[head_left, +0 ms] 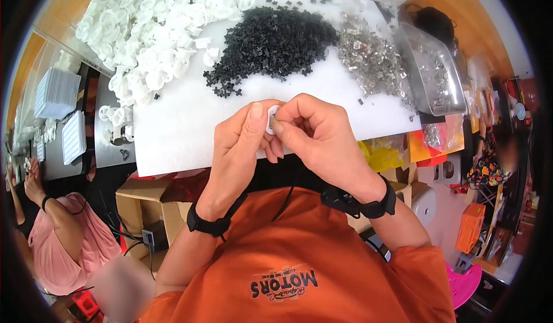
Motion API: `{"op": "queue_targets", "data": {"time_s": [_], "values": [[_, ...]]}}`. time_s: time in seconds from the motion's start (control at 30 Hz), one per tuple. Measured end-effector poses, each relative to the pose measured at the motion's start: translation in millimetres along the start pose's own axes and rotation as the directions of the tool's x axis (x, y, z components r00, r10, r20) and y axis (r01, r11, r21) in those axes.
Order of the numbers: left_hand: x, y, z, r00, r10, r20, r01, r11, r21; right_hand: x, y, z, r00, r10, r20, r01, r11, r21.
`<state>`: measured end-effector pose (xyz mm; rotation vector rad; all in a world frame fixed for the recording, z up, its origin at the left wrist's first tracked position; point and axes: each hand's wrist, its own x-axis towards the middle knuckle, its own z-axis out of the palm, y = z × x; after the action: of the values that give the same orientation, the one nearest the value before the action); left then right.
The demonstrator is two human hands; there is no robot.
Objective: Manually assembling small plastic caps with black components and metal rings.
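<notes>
1. Small white plastic part (271,119): you pinch it between both hands, above the near edge of the white work sheet (173,144), close to your chest, likely so that fine fitting stays under your eyes.
2. Left hand (239,147): your thumb lies flat against the part's left face and the fingers curl behind it, grasping it as a steady backing; the wrist is bent upward.
3. Right hand (319,133): your fingertips close on the part's right edge, knuckles arched, palm turned down. Whether they also hold a second, smaller piece cannot be told.
4. Stock piles: white plastic parts (155,29), black plastic pieces (271,43) and small metal pieces (371,55) lie sorted across the far side of the sheet, apparently within easy reach.
5. Metal tray (438,75): it sits tilted at the right, just beside the metal pieces.
</notes>
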<state>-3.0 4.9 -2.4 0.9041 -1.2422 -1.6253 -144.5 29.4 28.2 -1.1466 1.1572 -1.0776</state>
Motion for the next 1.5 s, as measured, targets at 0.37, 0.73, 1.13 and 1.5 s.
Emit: {"op": "queue_targets", "data": {"time_s": [0.37,0.73,1.13,1.5], "values": [[4,3,-3,0.997,-0.032,0.064,0.034,0.999,-0.029,49,-21,-57,0.946,-0.259,0.197,0.294,0.421,-0.858],[3,5,-3,0.996,-0.059,0.071,0.062,0.997,-0.039,48,-20,-72,0.97,-0.162,0.184,0.226,0.305,-0.925],[2,3,-3,0.996,-0.034,0.076,0.035,0.999,-0.012,43,-25,-73,0.975,-0.144,0.171,0.211,0.339,-0.917],[2,2,-3,0.997,-0.037,0.064,0.039,0.999,-0.025,45,-15,-69,0.95,-0.185,0.25,0.294,0.271,-0.917]]}}
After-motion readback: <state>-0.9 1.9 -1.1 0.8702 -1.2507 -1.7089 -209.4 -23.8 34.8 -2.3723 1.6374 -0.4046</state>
